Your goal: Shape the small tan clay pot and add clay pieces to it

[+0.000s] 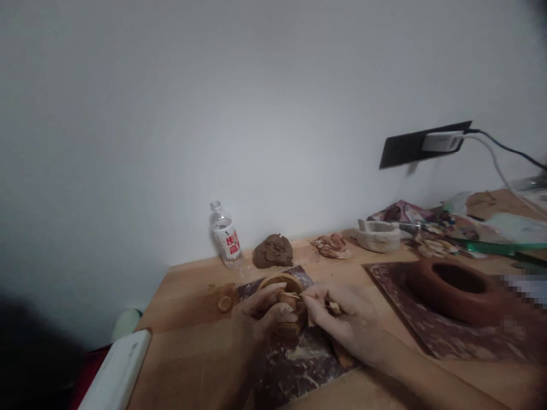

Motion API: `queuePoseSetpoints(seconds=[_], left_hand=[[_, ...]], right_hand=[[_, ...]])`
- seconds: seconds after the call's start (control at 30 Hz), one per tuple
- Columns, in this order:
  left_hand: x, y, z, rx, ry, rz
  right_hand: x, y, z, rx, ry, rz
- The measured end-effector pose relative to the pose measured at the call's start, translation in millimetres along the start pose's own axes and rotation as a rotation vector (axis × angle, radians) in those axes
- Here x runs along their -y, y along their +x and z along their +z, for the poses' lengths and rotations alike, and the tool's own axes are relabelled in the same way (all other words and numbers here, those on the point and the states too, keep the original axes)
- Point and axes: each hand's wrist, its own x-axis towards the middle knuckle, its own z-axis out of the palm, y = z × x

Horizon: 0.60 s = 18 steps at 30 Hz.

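A small tan clay pot (282,279) with a round rim stands on a dark, clay-smeared board (294,370) in front of me. My left hand (262,313) is wrapped round its left side, the thumb and fingers near the opening. My right hand (342,313) is closed at the pot's right side, pinching a thin pale stick-like tool (290,295) whose end lies over the pot. Fingers hide part of the tool and much of the pot's wall.
Along the wall stand a plastic bottle (226,239), a brown clay lump (273,251), a crumpled reddish piece (331,246) and a grey clay dish (378,236). A bottle cap (224,304) lies left. At right, a ring-shaped reddish clay vessel (453,290) rests on another board (427,336).
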Motion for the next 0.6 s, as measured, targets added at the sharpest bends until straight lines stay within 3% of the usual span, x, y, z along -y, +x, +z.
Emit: queuePoseSetpoints(seconds=[0.23, 0.4, 0.5, 0.6], left_hand=[[5, 1, -1.3, 0.008, -0.019, 0.006], [6, 1, -0.7, 0.038, -0.080, -0.024], [6, 2, -0.7, 0.024, -0.101, -0.026], [6, 4, -3.0, 0.021, -0.100, -0.033]], right_hand=[[0, 0, 0, 0.040, 0.087, 0.069], [-8, 3, 0, -0.128, 0.399, 0.278], [-25, 10, -1, -0.165, 0.314, 0.335], [-52, 15, -3, -0.076, 0.140, 0.343]])
